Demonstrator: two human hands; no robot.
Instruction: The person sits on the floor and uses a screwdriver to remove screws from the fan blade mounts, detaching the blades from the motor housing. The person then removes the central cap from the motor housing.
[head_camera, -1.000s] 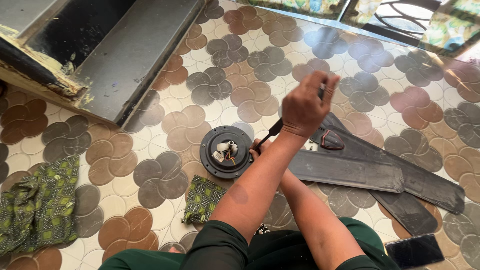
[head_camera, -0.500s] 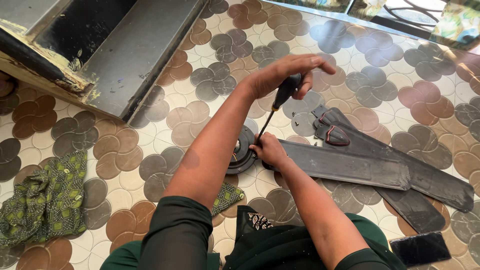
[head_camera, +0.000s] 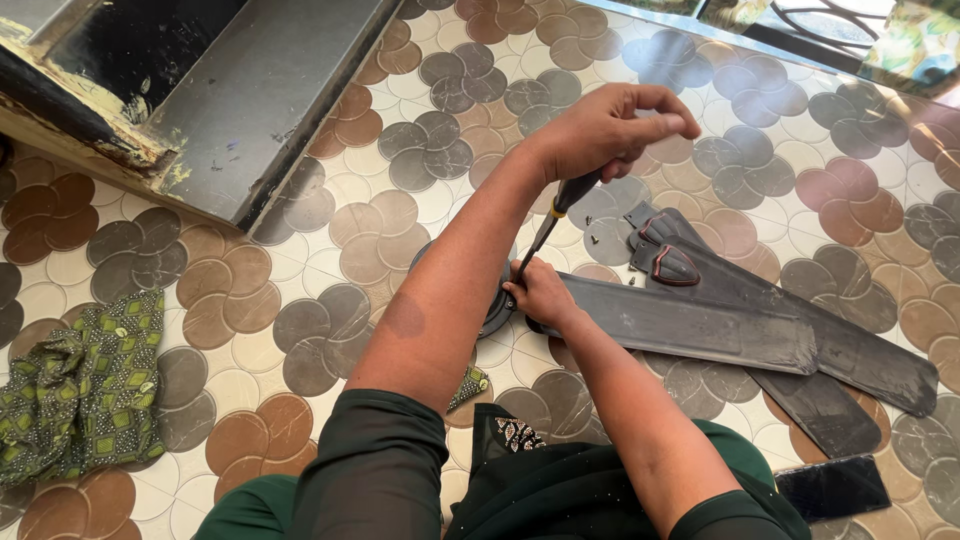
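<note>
On the tiled floor (head_camera: 330, 230) lie three dark fan blades (head_camera: 700, 325), fanned out to the right. At their inner end sits the round motor (head_camera: 497, 315), mostly hidden by the left arm. The left hand (head_camera: 605, 125) is closed around a screwdriver (head_camera: 550, 225), tip down at the motor. The right hand (head_camera: 540, 292) is curled, pressing on the nearest blade's end beside the tip.

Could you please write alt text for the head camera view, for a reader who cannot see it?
The left hand grips a screwdriver angled down to a round black fan motor, where the right hand steadies its tip. Dark fan blades lie to the right on the patterned tile floor; a green cloth lies left.
</note>
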